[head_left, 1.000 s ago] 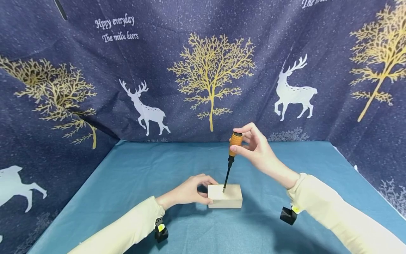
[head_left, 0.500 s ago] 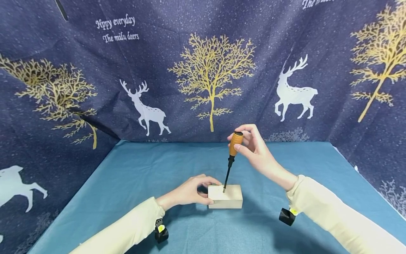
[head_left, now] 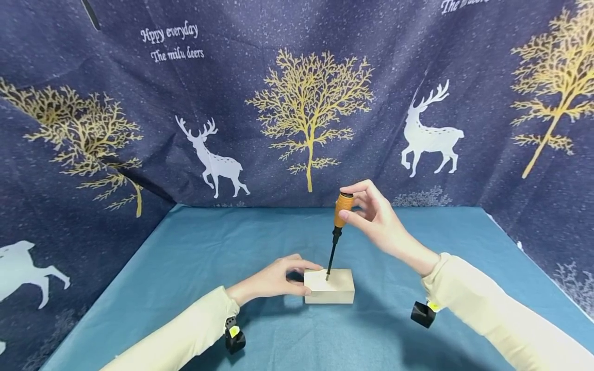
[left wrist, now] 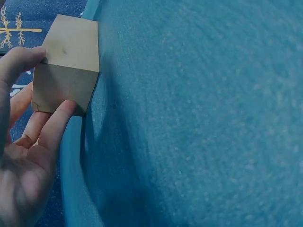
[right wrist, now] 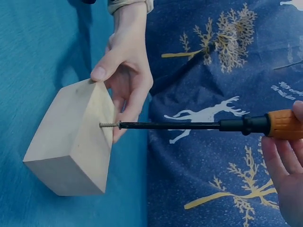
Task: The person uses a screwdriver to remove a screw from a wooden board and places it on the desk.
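Observation:
A pale wooden block [head_left: 329,297] lies on the blue cloth, its left end gripped between the thumb and fingers of my left hand [head_left: 277,279]. My right hand [head_left: 381,222] holds the orange handle of a black-shafted screwdriver [head_left: 343,210], thumb in front and index finger over the top end. The screwdriver stands nearly upright, leaning slightly right. In the right wrist view its tip [right wrist: 124,125] meets the head of a threaded screw [right wrist: 109,125], which sticks partly out of the block's top face. The left wrist view shows the block [left wrist: 71,87] and left fingers, not the screwdriver.
Blue cloth [head_left: 223,234] covers the table. Behind it hangs a dark blue curtain [head_left: 278,31] printed with deer and golden trees. A small black device sits under each wrist, the right one [head_left: 423,314] hanging below its sleeve.
My right fingers shift round the handle, and its top tilts a little right, then back left. The left hand and block stay nearly still.

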A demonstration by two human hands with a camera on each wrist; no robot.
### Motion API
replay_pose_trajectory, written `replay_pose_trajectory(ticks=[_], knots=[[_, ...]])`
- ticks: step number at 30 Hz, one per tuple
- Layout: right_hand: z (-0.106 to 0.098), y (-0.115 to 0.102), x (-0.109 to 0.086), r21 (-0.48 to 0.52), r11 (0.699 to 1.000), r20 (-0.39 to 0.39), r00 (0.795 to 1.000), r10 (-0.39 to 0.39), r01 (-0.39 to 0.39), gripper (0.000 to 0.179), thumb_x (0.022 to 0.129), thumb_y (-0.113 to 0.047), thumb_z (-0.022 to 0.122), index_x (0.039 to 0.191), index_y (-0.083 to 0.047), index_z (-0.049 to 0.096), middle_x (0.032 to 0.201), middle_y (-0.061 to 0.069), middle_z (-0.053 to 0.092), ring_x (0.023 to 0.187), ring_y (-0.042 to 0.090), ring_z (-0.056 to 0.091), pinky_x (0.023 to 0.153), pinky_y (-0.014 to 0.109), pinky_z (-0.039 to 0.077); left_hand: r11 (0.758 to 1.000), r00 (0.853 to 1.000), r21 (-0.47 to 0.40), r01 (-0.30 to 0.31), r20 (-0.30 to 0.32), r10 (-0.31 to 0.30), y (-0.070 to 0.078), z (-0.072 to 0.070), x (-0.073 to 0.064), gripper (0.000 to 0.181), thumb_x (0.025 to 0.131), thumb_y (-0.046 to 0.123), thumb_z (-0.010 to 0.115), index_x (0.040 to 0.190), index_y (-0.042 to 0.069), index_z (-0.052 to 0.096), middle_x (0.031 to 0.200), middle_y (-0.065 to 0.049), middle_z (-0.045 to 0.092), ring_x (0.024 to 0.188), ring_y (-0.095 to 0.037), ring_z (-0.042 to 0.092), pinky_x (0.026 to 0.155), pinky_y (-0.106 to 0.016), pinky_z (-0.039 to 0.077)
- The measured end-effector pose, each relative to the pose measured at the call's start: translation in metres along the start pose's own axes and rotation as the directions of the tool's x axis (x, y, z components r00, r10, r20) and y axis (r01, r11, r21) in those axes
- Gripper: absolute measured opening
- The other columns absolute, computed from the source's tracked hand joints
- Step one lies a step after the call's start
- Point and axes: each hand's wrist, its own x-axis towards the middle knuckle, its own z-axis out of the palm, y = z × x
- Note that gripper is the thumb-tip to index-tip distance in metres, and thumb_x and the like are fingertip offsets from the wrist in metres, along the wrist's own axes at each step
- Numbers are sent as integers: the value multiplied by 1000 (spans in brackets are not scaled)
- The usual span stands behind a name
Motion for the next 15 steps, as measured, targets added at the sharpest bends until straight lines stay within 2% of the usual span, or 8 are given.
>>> replay_pose_trajectory(ticks=[3,7,9,12,15], knots=[[-2,-1,0,12,1000,45,999,-25,24,37,97,-4,60,132,-8,47,123,-7,63,112,7,63,89,25,57,1000,1000,-1,-3,4,3,-3,-1,1,51,88,30,76,136,32,60,110,1,58,111,-12,58,98,-36,50],[-3,0,0,79,996,124,991,-52,43,38,101,-6,53,137,-13,44,133,12,61,123,11,60,99,28,54,1000,1000,-2,-6,15,6,-3,-3,2,52,87,29,76,137,31,60,108,1,58,108,-10,57,98,-37,49],[-3,2,-1,111,993,137,988,-66,51,37,102,-6,50,137,-15,40,134,21,57,124,14,60,101,30,53,1000,1000,-2,0,21,0,-2,-3,2,52,87,29,77,137,31,60,107,2,58,107,-9,57,98,-36,49],[0,4,-2,107,993,98,993,-67,56,36,102,-5,49,135,-14,38,133,25,54,120,14,62,99,30,54,1000,1000,-4,6,23,-6,-1,-4,2,52,87,28,77,137,31,60,107,2,58,107,-8,57,98,-35,49],[4,5,-2,45,998,6,999,-36,36,38,98,-4,58,130,-12,38,126,12,55,110,10,62,90,25,56,1000,1000,-5,8,23,-8,-2,-3,2,52,87,28,76,137,31,60,107,2,58,107,-9,57,98,-34,49]])
